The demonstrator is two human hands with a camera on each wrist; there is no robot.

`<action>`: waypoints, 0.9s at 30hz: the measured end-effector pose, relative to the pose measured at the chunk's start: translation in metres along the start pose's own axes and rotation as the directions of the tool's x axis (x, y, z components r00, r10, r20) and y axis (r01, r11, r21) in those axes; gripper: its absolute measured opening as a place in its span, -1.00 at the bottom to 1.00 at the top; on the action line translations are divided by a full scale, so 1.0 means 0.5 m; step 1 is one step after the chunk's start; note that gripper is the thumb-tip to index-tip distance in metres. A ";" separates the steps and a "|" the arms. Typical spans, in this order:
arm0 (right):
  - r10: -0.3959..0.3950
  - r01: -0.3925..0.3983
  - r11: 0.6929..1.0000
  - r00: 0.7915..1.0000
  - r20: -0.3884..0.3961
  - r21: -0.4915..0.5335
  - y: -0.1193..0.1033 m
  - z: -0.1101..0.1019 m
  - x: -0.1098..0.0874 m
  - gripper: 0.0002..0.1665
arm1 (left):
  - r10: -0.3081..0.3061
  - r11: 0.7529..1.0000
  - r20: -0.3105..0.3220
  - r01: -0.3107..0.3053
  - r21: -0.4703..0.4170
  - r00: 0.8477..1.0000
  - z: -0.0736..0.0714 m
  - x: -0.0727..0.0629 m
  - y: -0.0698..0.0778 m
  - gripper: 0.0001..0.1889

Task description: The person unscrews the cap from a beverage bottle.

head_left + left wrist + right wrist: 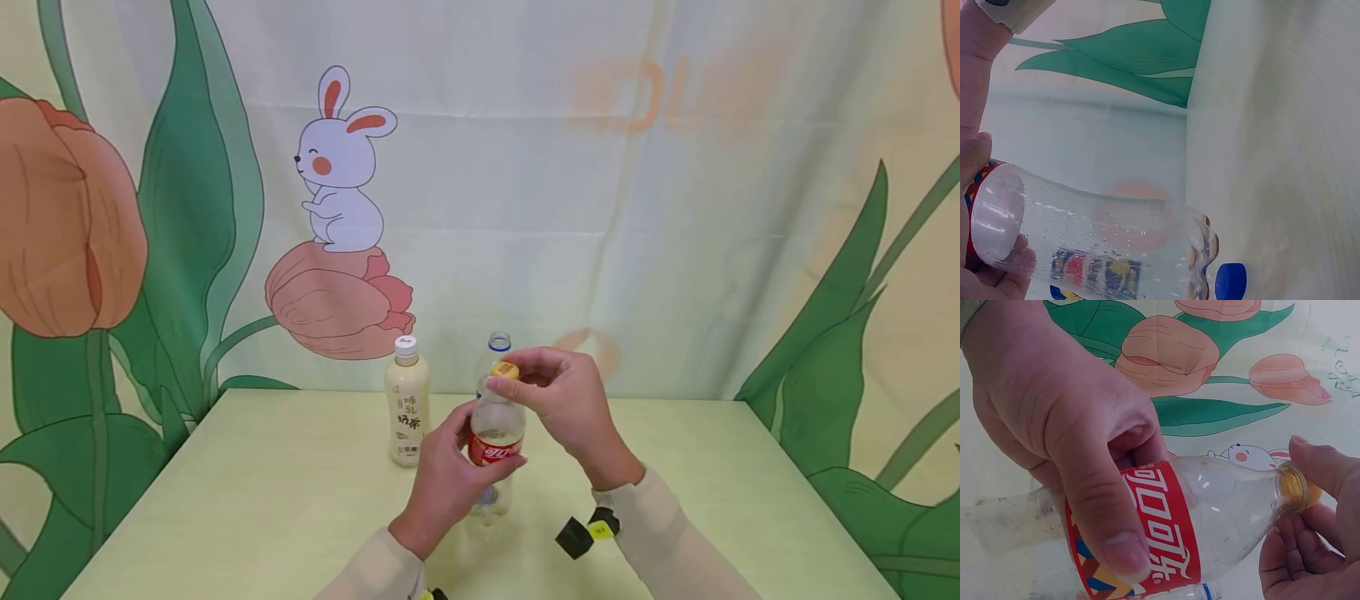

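In the head view my left hand (448, 475) grips a clear plastic cola bottle (498, 414) around its red label (493, 451), holding it roughly upright. My right hand (572, 400) pinches the yellow cap (506, 369) at the top of that bottle. The right wrist view has the thumb and fingertips around the yellow cap (1310, 489), right at the bottle's neck. Directly behind stands a second clear bottle (498, 342), uncapped, with a blue ring at its neck; the held bottle hides most of it. Droplets cling inside the held bottle (1097, 219).
A milk tea bottle (407, 408) with a white cap stands left of the hands on the pale table (262, 483). A blue cap (1230, 281) lies on the table near the bottles. Behind the table's back edge hangs a printed cloth (487, 208) with a rabbit and tulips.
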State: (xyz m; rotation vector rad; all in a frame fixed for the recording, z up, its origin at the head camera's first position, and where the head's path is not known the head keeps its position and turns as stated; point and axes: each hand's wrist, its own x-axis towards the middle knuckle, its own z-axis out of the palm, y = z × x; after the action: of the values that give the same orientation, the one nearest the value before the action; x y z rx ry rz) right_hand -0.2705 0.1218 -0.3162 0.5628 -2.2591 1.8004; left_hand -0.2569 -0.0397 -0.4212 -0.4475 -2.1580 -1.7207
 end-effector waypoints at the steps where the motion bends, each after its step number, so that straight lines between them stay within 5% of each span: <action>1: -0.003 0.003 1.000 1.000 0.002 -0.008 0.000 -0.001 0.001 -0.66 | 0.002 1.000 -0.001 -0.002 -0.003 1.000 -0.001 0.001 0.000 -0.29; 17: -0.080 0.078 0.997 0.991 0.106 0.017 0.003 -0.007 0.020 -0.75 | 0.020 0.999 0.039 -0.018 -0.045 0.999 -0.014 0.007 -0.004 -0.34; 27: -0.059 0.040 0.995 0.974 0.220 0.090 0.006 -0.016 0.028 -0.67 | -0.067 0.995 0.113 0.075 -0.067 0.991 -0.023 0.007 -0.002 -0.32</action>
State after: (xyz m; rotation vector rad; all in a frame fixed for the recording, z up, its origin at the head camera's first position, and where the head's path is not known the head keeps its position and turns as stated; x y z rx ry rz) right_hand -0.2848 0.1277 -0.3115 0.8695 -2.2905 1.9014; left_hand -0.2597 -0.0509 -0.4181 -0.5017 -2.2191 -1.8572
